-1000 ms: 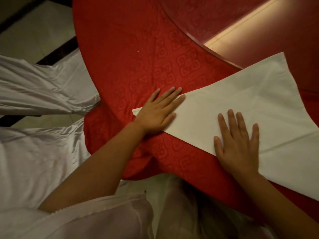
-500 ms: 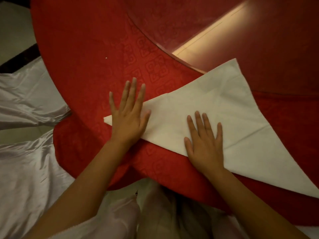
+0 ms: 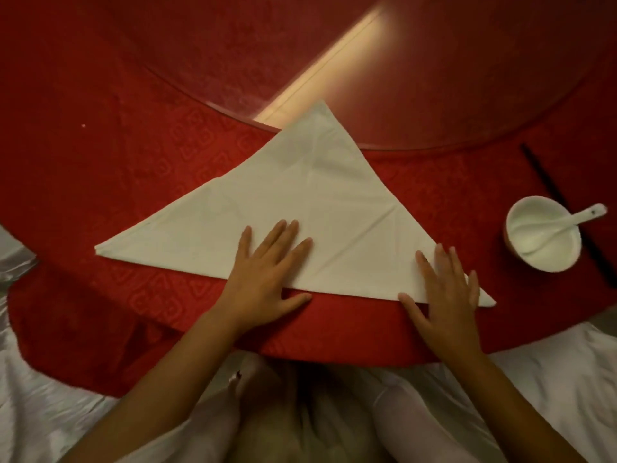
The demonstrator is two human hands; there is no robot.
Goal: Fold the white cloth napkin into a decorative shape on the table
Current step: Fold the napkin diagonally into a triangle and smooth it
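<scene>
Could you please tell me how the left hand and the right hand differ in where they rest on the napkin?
The left hand rests mid-way along the napkin's near edge; the right hand rests by its right corner. The left thumb lies on the red tablecloth; so does the right thumb. Both lie flat, fingers straight.

A white napkin lies folded in a triangle on the red tablecloth, mid-frame. The left hand lies flat on its lower edge; the right hand lies flat near its right corner. At right, a white bowl holds a spoon beside dark chopsticks.
</scene>
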